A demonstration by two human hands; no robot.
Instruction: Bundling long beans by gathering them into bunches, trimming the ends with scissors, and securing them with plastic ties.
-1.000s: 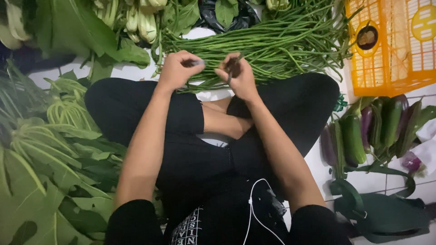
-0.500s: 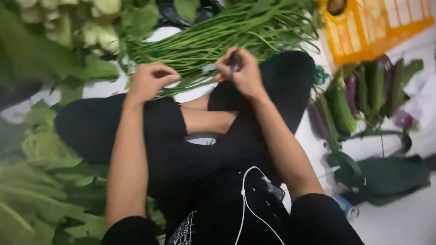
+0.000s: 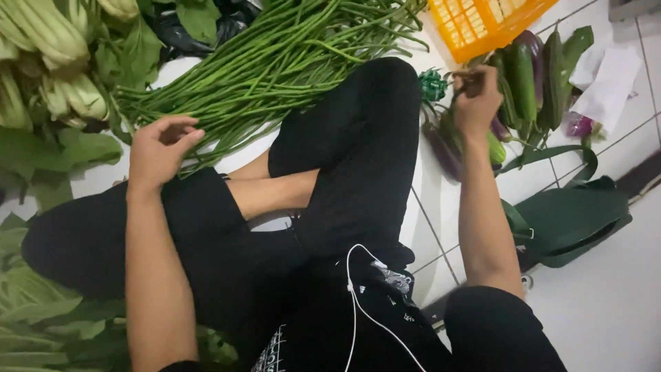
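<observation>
The right hand (image 3: 476, 102) is closed around something small and dark at its fingertips; the fingers hide most of it and blur softens the rest, so what it is cannot be told. It hovers over a cluster of smooth, glossy cucumbers (image 3: 525, 72) and purple eggplants (image 3: 441, 148) on the tiled floor (image 3: 434, 227), with a crinkled green ribbon tuft (image 3: 432, 84) just beside it. The left hand (image 3: 160, 146) is loosely curled and empty, its fingertips at the near edge of the heap of long beans (image 3: 275, 62), thin, cord-like pods fanned across the floor. Pale-stemmed leafy greens (image 3: 48, 41) are cut off at the upper left. An orange plastic lattice basket (image 3: 485, 21) is cropped at the top edge.
</observation>
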